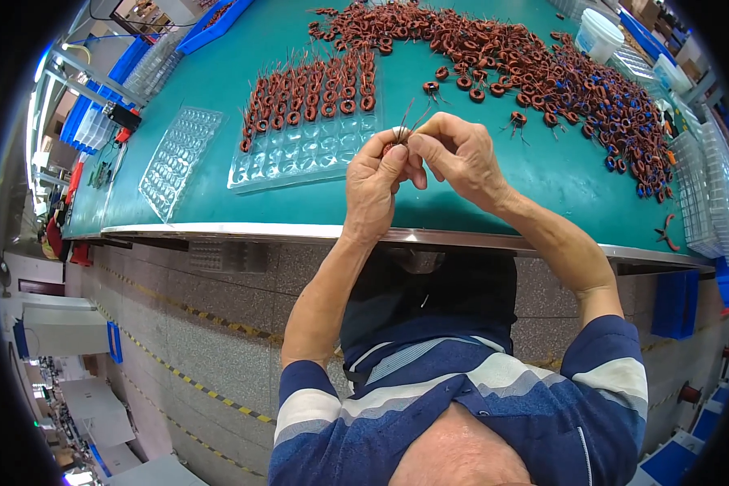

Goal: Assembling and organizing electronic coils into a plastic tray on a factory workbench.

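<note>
Above the front part of the green table, my left hand (370, 190) is closed round a small copper-coloured toroidal coil (390, 148), mostly hidden by the fingers. Long thin wire leads (413, 115) stick up from it. My right hand (466, 158) meets the left one and pinches at these leads, thumb and forefinger pressed together. Just left of my hands lies a clear plastic tray (255, 176); similar coils (312, 93) stand in rows in its far pockets, leads upward. The nearer pockets show no coils.
A large heap of loose coils (494, 49) spreads over the far and right part of the green table (535, 190), some with blue parts. Left lies another clear tray (182, 154). Red-handled pliers (667, 233) rest at the right front; a white bucket (598, 36) stands behind.
</note>
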`<state>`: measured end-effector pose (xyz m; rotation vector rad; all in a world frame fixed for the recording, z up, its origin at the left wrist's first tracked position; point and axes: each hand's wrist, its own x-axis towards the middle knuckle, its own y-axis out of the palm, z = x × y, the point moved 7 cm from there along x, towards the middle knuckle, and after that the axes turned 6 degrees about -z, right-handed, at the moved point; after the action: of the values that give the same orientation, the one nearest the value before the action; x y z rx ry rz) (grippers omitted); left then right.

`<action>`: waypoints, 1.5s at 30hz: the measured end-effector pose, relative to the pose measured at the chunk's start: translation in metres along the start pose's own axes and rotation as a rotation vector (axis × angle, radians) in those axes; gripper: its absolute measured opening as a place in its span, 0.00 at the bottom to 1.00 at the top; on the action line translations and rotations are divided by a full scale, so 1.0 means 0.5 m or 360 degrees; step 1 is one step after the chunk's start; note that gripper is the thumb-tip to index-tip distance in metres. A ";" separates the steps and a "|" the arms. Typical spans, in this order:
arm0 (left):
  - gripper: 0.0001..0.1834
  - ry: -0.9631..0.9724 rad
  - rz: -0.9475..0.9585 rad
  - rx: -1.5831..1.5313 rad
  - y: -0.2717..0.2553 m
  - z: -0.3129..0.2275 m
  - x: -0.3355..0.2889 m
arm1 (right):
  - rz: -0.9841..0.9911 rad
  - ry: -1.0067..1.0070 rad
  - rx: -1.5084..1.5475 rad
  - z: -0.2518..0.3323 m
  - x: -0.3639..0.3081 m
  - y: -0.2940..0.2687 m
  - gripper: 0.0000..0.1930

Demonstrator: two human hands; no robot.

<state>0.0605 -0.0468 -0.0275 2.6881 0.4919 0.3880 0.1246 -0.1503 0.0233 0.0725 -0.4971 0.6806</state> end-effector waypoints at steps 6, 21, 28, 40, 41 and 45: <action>0.13 -0.0025 -0.0050 -0.0035 -0.004 -0.010 0.003 | -0.0113 0.0337 0.0343 -0.047 0.009 -0.011 0.15; 0.12 -0.0445 0.0155 -0.0309 0.010 -0.006 -0.017 | 0.0115 0.0463 0.0595 -0.070 0.014 -0.003 0.19; 0.14 -0.0279 0.0053 -0.0148 0.016 0.000 -0.019 | 0.0012 0.0593 0.0650 -0.092 0.011 -0.013 0.18; 0.13 0.0001 0.0018 0.0301 -0.070 -0.015 -0.030 | 0.0122 0.0404 0.0012 -0.043 0.005 0.038 0.15; 0.13 0.0026 0.0016 0.0375 -0.072 -0.025 -0.031 | 0.0152 0.0405 0.0013 -0.041 0.009 0.049 0.15; 0.20 0.0088 -0.0041 0.0640 -0.109 -0.071 -0.032 | 0.0372 0.0396 -0.0058 -0.041 0.039 0.113 0.12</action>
<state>0.0192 0.0055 -0.0213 3.0585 0.6837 0.3917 0.1111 -0.0901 0.0092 -0.1055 -0.2803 0.8954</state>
